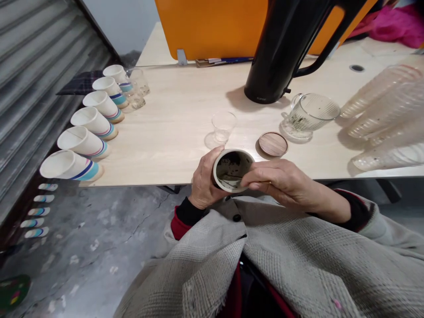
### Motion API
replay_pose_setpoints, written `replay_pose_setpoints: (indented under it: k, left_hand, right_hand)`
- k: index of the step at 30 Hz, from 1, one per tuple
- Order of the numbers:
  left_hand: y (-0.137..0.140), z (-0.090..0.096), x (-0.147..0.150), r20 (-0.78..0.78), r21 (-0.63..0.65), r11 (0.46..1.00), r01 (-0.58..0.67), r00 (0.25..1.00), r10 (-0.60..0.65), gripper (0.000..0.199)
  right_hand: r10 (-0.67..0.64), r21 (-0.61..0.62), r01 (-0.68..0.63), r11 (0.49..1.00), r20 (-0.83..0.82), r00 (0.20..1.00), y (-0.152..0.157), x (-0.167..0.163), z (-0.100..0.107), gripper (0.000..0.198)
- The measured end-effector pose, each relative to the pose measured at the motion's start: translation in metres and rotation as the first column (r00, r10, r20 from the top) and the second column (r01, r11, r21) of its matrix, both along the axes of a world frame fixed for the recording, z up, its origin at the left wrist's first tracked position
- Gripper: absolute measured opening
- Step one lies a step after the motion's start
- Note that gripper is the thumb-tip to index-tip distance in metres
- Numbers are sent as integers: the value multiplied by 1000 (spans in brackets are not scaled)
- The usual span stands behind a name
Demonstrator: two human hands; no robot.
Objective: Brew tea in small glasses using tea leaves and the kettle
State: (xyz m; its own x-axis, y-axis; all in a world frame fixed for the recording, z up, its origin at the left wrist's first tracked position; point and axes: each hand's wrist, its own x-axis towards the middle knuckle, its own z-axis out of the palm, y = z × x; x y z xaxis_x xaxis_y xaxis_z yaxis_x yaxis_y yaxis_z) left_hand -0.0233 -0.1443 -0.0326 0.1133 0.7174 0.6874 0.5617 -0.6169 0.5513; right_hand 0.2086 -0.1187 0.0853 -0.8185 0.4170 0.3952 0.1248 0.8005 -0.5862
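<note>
Grey checked coat point(205, 269) filled the near part of the view, w/ a couple of dark buttons showing. Just beyond it, at the table's point(172, 145) near edge, was the canister point(246, 156), mouth facing up toward the cam. Couldn't tell if its base touched anything.

Looks-wise: round, approx. cylindrical, pale cream rim, dull greyish-green inside. Dark loose bits point(232, 160) (tea-leaf-ish, tbh) were bunched up toward the far side, w/ smaller specks stuck on the wall & scattered lower down.

L hand point(204, 179) was wrapped around the canister's side, thumb up by the rim. R hand point(281, 181) had fingers pinched on a thin tool point(234, 176), abt stick-thin, one part inside the canister & a short end poking out behind the fingers. Tip too small to make out, sry.

Nearby: round wooden lid point(273, 144) w/ visible grain & a paler edge, lying flat. Ribbed glass cup point(319, 108) behind it had dark green bits inside too. Small clear cup point(224, 126) stood just past the canister, black kettle point(274, 53) farther back.
</note>
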Motion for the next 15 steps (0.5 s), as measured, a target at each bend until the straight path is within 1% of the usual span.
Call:
replay_pose_setpoints:
  k: [3, 5, 7, 11, 13, 15]
  left_hand:
    - [1, -1, 0, -19, 18, 1000, 1, 1000, -1, 104]
    - [1, -1, 0, -27, 29, 1000, -8, 1000, 9, 103]
    - [1, -1, 1, -31, 37, 999, -14, 999, 15, 103]
    - [0, 0, 1, -30, 61, 998, -14, 999, 16, 103]
    - [0, 0, 1, -28, 65, 998, -12, 1000, 14, 104]
    - [0, 0, 1, -26, 55, 998, -12, 1000, 14, 104]
  right_hand:
    - [0, -40, 3, 999, 67, 998, 3, 9, 8, 15]
    - [-42, -42, 44, 998, 55, 998, 4, 13, 13, 15]
    - [-108, -21, 108, 994, 9, 994, 3, 14, 16, 17]
    - [-241, 60, 241, 969, 3, 970, -2, 9, 12, 20]
    - [-251, 69, 249, 966, 8, 968, -4, 7, 9, 21]
    - [-232, 52, 232, 971, -2, 973, -7, 6, 7, 22]
